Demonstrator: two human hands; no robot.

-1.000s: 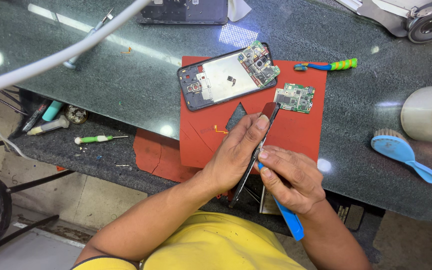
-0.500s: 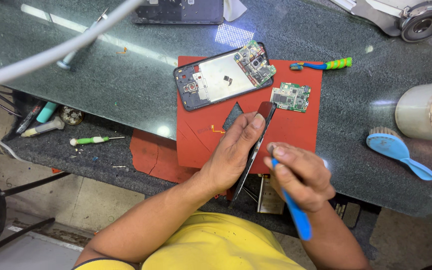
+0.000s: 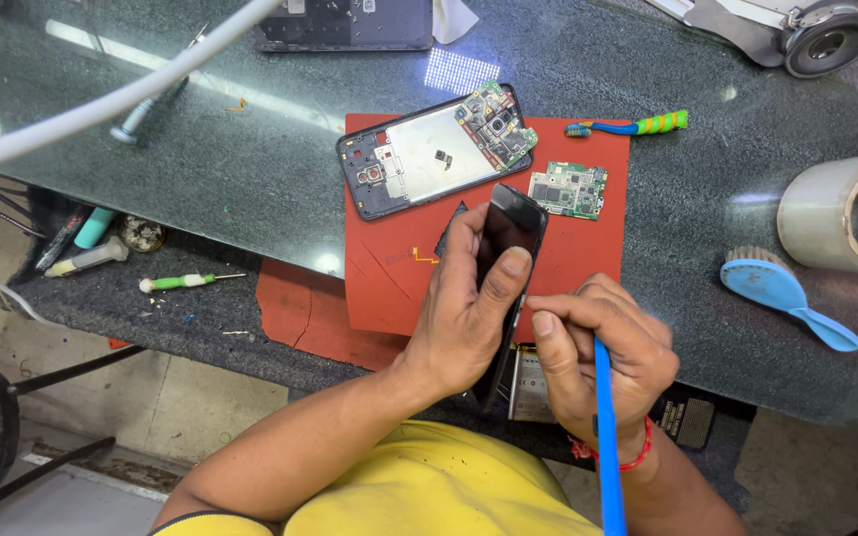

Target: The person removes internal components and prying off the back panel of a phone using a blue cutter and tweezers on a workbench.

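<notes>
opened phone [image 3: 437, 149] on mat [image 3: 389, 278], circuit board [image 3: 569, 189] right of it

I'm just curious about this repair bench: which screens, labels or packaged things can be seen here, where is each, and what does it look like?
Phone screen panel: dark glossy rectangle, held on edge by the left hand.
Tape roll: right edge of the table, pale, with red print on its core.
Label: small dark rectangle with pale print, front edge under the right hand.
Light patch: dotted white reflection, top centre.

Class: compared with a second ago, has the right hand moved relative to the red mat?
Yes. The right hand with its blue tool has drawn back off the red mat towards the person's body.
</notes>
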